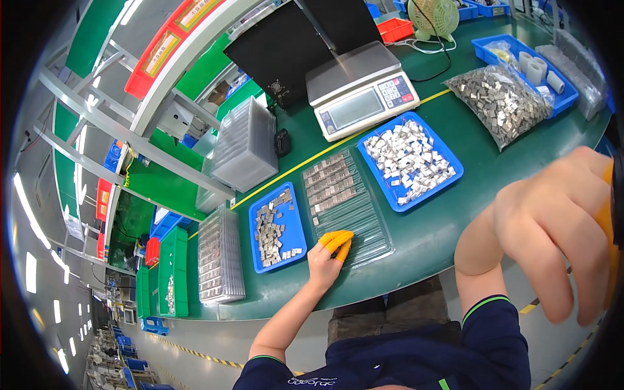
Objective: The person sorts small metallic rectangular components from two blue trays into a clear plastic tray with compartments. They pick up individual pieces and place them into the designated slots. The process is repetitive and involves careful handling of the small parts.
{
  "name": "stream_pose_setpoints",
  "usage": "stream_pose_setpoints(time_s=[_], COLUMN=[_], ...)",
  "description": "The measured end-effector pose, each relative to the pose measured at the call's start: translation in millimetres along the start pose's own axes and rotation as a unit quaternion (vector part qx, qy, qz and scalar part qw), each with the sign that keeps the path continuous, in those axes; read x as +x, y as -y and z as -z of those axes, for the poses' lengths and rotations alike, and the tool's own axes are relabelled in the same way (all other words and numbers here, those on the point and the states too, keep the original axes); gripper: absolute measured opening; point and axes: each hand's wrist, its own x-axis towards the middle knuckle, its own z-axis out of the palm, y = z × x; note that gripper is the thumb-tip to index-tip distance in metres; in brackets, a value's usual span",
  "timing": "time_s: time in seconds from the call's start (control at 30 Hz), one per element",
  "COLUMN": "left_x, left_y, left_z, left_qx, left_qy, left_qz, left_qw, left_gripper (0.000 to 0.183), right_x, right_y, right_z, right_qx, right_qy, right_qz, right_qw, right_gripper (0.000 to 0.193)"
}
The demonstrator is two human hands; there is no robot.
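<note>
My left hand (326,259), with yellow finger covers, rests at the lower left of a clear ridged plastic tray (367,235). Its fingers are drawn together; whatever may be between them is hidden. Rows of small metallic pieces (330,178) fill the far part of that tray. Left of it lies a blue tray (296,238) of loose grey metal pieces. Another blue tray (448,153), heaped with small white-and-silver pieces, is to the right. My right hand (552,227) is raised large and close at the right edge, fingers bent, a yellow cover showing; its grip is cut off by the rim.
A white scale (354,110) stands behind the trays. Stacked clear trays (220,257) are at the left, with another stack (247,146) farther back. A bulging bag of metal pieces (499,101) lies right, before a blue bin (567,97). Green bins (173,247) stand far left.
</note>
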Motion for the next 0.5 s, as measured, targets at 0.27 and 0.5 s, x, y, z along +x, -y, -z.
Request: stream_pose_setpoints(time_s=[0.27, 0.5], left_x=[2, -3], left_y=[-7, 1], left_z=[2, 5], left_qx=[0.000, 0.003], left_qy=[-0.004, -0.084], left_qz=[-0.004, 0.016], left_qw=[1.000, 0.996], left_gripper=[0.023, 0.027], right_x=[4, -14], right_y=[9, -3], right_z=[4, 27], right_qx=[-0.013, -0.286], right_qy=[-0.073, -0.270], right_qz=[0.015, 0.052], right_qw=[0.997, 0.918], right_gripper=[0.007, 0.017])
